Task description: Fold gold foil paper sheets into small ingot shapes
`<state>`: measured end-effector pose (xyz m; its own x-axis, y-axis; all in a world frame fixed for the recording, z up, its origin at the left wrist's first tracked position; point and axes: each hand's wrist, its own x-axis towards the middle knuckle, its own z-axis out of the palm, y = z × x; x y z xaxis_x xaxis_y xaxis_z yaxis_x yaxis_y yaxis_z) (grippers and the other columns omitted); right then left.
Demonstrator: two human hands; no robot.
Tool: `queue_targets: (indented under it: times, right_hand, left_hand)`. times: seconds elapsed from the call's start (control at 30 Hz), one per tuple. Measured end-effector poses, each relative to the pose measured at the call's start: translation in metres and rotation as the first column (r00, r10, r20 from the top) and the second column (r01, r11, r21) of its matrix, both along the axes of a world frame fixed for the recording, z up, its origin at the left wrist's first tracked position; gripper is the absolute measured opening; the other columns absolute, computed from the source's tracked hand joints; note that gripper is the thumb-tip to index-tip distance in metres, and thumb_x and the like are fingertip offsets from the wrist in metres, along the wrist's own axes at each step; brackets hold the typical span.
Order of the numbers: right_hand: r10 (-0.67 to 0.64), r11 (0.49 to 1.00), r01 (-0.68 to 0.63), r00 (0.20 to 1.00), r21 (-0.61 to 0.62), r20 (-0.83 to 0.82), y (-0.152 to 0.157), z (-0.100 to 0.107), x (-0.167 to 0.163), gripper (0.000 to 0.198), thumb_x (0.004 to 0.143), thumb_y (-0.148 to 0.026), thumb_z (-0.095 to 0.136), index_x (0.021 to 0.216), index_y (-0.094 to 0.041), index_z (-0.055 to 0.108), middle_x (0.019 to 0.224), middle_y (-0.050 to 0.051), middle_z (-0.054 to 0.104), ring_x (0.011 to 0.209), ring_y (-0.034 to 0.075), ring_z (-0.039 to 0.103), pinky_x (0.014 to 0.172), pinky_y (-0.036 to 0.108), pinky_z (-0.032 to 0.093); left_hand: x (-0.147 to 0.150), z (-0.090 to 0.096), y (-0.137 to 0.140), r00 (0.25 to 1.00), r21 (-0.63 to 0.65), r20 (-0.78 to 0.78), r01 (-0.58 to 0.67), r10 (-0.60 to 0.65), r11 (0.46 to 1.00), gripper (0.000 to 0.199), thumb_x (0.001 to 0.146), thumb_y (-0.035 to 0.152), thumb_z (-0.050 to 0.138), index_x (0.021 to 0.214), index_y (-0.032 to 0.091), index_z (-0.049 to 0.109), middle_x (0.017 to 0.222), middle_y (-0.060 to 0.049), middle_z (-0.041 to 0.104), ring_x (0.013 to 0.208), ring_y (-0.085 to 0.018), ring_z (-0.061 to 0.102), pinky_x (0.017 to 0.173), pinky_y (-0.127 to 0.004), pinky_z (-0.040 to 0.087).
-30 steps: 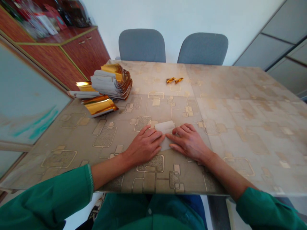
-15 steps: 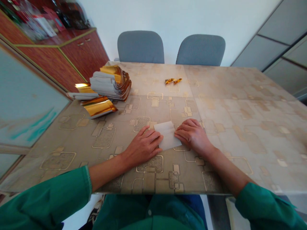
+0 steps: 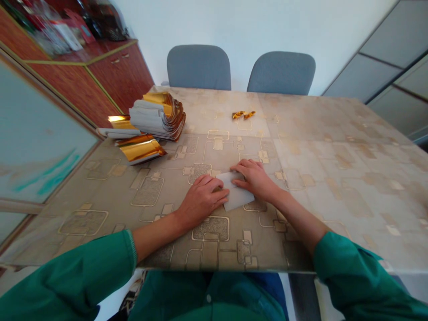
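A small white paper sheet (image 3: 239, 199) lies on the table in front of me, with fold lines across it. My left hand (image 3: 205, 196) holds the sheet's left edge, its fingers bent and pressed together over it. My right hand (image 3: 254, 178) is at the upper right part of the sheet, thumb on the paper and fingers reaching past its far edge. The fingers cover part of that edge. Beyond the hands lie two small folded gold foil pieces (image 3: 244, 115).
A thick stack of gold-and-white foil paper (image 3: 157, 116) stands at the table's far left, with a loose curled gold sheet (image 3: 140, 148) before it. Two grey chairs (image 3: 199, 67) are behind the patterned tablecloth (image 3: 334, 165). A wooden cabinet (image 3: 117, 76) stands at the left.
My right hand has moved from the sheet's right edge up and left to its far edge, its thumb now over the paper. My left hand stays at the left edge.
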<state>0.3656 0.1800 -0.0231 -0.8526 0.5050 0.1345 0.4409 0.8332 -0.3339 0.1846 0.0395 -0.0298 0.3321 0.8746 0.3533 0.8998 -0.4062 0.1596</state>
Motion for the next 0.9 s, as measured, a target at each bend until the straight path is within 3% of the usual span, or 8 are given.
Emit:
queue_targets:
  times: [0.17, 0.4, 0.57, 0.7, 0.9]
  right_hand:
    - [-0.014, 0.999, 0.012, 0.998, -0.045, -0.054, 0.002, 0.000, 0.000, 0.014, 0.082, -0.022, 0.070, 0.095, -0.023, 0.065, 0.096, 0.003, 0.063, 0.094, 0.022, 0.052, 0.080, 0.034, 0.032]
    - [-0.021, 0.999, 0.026, 0.992, 0.039, -0.122, -0.004, 0.003, -0.001, 0.011, 0.082, -0.018, 0.069, 0.087, -0.021, 0.060, 0.092, 0.002, 0.063, 0.091, 0.020, 0.052, 0.078, 0.032, 0.028]
    - [0.071, 0.973, -0.049, 0.994, 0.227, -0.087, -0.013, 0.006, 0.003, 0.007, 0.092, -0.022, 0.062, 0.085, -0.021, 0.065, 0.085, 0.002, 0.064, 0.086, 0.020, 0.050, 0.078, 0.034, 0.026]
    - [0.121, 0.945, -0.108, 0.992, 0.308, -0.026, -0.015, 0.008, 0.005, 0.016, 0.096, -0.026, 0.059, 0.083, -0.022, 0.068, 0.080, 0.001, 0.065, 0.084, 0.020, 0.049, 0.076, 0.035, 0.025]
    - [0.187, 0.927, -0.190, 0.982, 0.324, 0.041, -0.016, 0.011, 0.008, 0.016, 0.097, -0.028, 0.058, 0.088, -0.024, 0.071, 0.082, 0.001, 0.069, 0.086, 0.020, 0.049, 0.080, 0.036, 0.027]
  left_hand:
    - [0.002, 0.001, 0.002, 0.998, 0.024, 0.053, -0.046, 0.044, 0.999, 0.010, 0.091, 0.027, 0.065, 0.095, 0.024, 0.073, 0.103, -0.004, 0.062, 0.094, -0.021, 0.052, 0.086, -0.038, 0.044]
    - [0.004, 0.001, -0.001, 0.991, 0.031, 0.096, -0.098, 0.095, 0.995, 0.006, 0.086, 0.027, 0.071, 0.090, 0.022, 0.071, 0.105, -0.006, 0.059, 0.097, -0.024, 0.052, 0.086, -0.041, 0.045]
    - [0.005, 0.002, 0.000, 0.976, 0.032, 0.139, -0.173, 0.167, 0.984, 0.035, 0.081, 0.029, 0.076, 0.109, 0.015, 0.060, 0.123, -0.013, 0.056, 0.112, -0.030, 0.051, 0.097, -0.046, 0.045]
    - [0.004, 0.001, 0.002, 0.982, 0.020, 0.146, -0.121, 0.117, 0.992, 0.056, 0.083, 0.029, 0.074, 0.131, 0.015, 0.048, 0.133, -0.014, 0.054, 0.121, -0.030, 0.048, 0.105, -0.048, 0.041]
    - [0.005, -0.002, 0.003, 0.988, -0.056, 0.143, -0.045, 0.052, 0.997, 0.033, 0.090, 0.021, 0.065, 0.121, 0.016, 0.056, 0.117, -0.009, 0.065, 0.107, -0.025, 0.058, 0.095, -0.043, 0.048]
